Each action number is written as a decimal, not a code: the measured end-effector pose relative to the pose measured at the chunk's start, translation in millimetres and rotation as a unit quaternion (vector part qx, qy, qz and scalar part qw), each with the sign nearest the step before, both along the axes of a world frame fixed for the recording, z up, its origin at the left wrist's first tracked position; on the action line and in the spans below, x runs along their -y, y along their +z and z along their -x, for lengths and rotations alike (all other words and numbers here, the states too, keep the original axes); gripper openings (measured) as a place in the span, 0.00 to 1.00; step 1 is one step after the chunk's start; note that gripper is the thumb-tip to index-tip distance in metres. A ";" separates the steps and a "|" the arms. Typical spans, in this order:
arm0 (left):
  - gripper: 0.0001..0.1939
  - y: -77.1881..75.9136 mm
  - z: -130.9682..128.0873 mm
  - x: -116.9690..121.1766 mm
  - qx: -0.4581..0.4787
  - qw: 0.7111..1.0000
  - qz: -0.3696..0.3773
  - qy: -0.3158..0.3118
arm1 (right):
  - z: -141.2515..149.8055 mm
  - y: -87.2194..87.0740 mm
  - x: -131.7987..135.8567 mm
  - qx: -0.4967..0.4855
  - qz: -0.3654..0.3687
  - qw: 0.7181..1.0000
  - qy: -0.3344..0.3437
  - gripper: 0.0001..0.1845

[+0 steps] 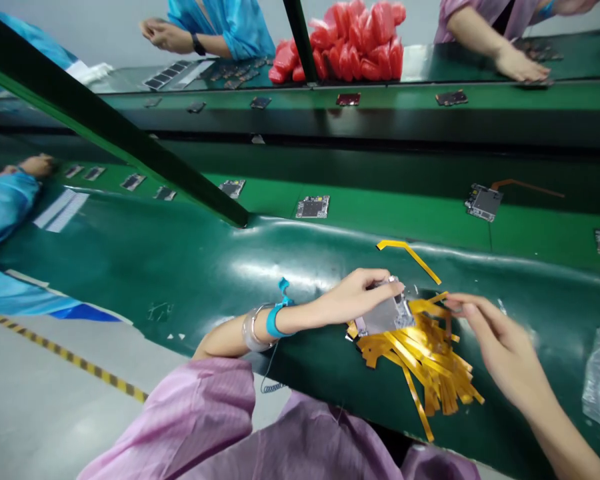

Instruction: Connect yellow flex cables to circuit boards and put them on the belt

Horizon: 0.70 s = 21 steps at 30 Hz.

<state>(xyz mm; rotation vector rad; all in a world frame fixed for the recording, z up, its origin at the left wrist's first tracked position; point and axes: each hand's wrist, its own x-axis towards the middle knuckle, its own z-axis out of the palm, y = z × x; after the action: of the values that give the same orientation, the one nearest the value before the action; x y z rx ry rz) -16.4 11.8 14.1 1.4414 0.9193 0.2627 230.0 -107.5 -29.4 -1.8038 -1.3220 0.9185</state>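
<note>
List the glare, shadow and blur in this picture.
Head view: white glare on the green mat beyond the left hand's wrist; head view: bright shine on the yellow strips; head view: a dark, shadowed band along the far side of the green belt; head view: the co-worker's hand at the left edge looks soft.

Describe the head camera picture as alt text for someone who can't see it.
A person's left hand holds a circuit board by a pile of yellow strips, where the right hand touches one strip. More boards lie along a green lane beyond, with other people's hands at the far side and left.
</note>
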 end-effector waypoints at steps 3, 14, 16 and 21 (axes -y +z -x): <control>0.14 4.5 -18.2 -47.0 0.035 0.996 -0.064 0.060 | -8.3 -16.4 -53.1 0.102 -0.085 0.991 0.022 0.20; 0.18 -55.7 -0.3 -235.8 -0.178 0.905 -0.316 0.223 | 10.4 -66.4 -166.8 0.175 -0.127 0.968 0.131 0.15; 0.16 -61.6 43.9 -238.0 -0.226 0.887 -0.342 0.211 | 7.0 -70.1 -166.2 0.153 -0.130 0.973 0.116 0.14; 0.25 -56.5 139.0 -231.2 -0.378 0.819 -0.380 0.206 | 3.0 -61.7 -158.1 0.048 -0.155 0.987 -0.001 0.20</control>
<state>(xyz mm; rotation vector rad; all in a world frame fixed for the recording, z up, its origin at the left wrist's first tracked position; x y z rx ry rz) -155.4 243.0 -42.5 2.1304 1.9448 0.4167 227.0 50.5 -91.1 -1.6224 -1.4342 0.5904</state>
